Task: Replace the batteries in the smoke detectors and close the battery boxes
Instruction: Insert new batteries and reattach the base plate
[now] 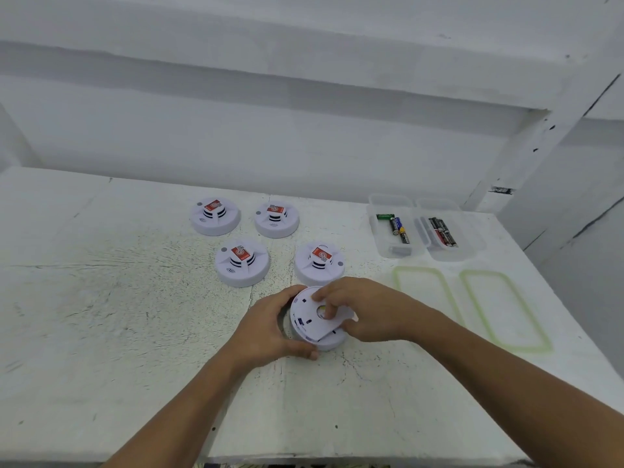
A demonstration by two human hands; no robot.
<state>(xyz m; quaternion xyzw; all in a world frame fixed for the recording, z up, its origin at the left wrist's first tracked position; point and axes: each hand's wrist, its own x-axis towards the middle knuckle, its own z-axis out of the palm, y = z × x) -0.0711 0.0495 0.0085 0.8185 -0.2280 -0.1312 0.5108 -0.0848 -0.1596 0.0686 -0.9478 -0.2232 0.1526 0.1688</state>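
A white smoke detector (304, 320) lies upside down near the middle of the table. My left hand (270, 327) grips its left rim. My right hand (358, 309) holds its flat white back cover (339, 317), which sits tilted on the detector; the fingers hide part of it. Behind it stand several more white detectors with red labels, right side up, the nearest one (319, 263) just beyond my hands. A clear box (395, 228) at the back right holds three batteries, and a second clear box (445, 231) beside it holds several dark batteries.
Two clear box lids with green seals (422, 292) (503, 309) lie flat on the right, in front of the boxes. The white table (135, 315) is scuffed and ends near the bottom of the view. A white wall and beam run behind it.
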